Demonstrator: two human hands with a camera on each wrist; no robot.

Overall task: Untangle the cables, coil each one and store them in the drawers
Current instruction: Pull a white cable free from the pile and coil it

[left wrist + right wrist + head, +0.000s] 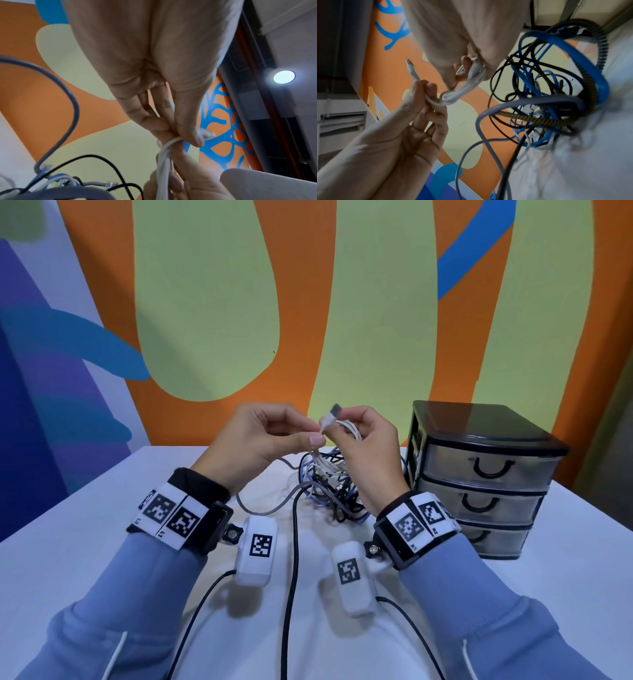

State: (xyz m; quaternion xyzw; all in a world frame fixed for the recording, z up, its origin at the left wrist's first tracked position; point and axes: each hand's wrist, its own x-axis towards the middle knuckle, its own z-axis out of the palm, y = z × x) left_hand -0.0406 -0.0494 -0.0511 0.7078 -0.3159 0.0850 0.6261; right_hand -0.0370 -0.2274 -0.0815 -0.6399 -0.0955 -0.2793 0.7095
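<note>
Above the table, both hands work on a white cable (347,426). My right hand (342,429) grips its coiled loops (471,77), fingers curled round the bundle. My left hand (317,437) pinches the free end just below the plug (334,409), which points up. In the right wrist view that end wraps once round the bundle (445,98) before it reaches the left hand (423,88). The left wrist view shows thumb and finger of my left hand (185,136) closed on the white cable (164,152). Under the hands lies a tangle of blue, black and grey cables (329,484).
A black three-drawer unit (479,470) stands at the right on the white table (102,525), all drawers shut. Black wires (291,559) from the wrist cameras run across the near part of the table. A painted wall rises right behind the table.
</note>
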